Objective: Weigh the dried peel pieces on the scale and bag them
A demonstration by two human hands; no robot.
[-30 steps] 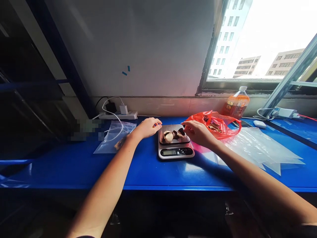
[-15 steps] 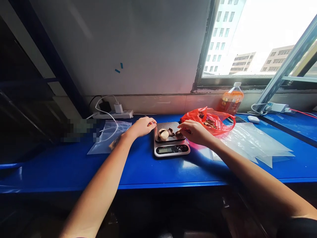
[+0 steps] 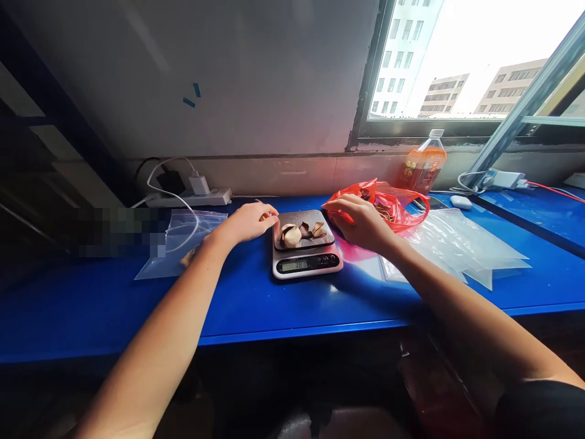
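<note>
A white digital kitchen scale (image 3: 307,265) stands on the blue table. Its metal plate carries a round cream-coloured piece (image 3: 290,236) and curled brown dried pieces (image 3: 319,230), which look like dried mushroom. My left hand (image 3: 247,222) is just left of the plate, fingers curled; a small coloured bit shows between them, too little to name. To the right of the scale, my right hand (image 3: 361,221) hovers by a red plastic bag (image 3: 406,213), thumb and fingers apart, with red showing between them. The bag lies open, more brown dried pieces inside.
Clear zip bags (image 3: 457,244) are spread on the right, another clear bag (image 3: 159,262) on the left. Along the wall stand a power strip (image 3: 219,196) with a charger and an orange drink bottle (image 3: 425,164). A white earbud case (image 3: 460,202) sits farther right.
My right hand has drawn back right from the plate, uncovering the brown piece there. My left hand stays beside the scale. The view has shifted a little, and the display digits look different.
</note>
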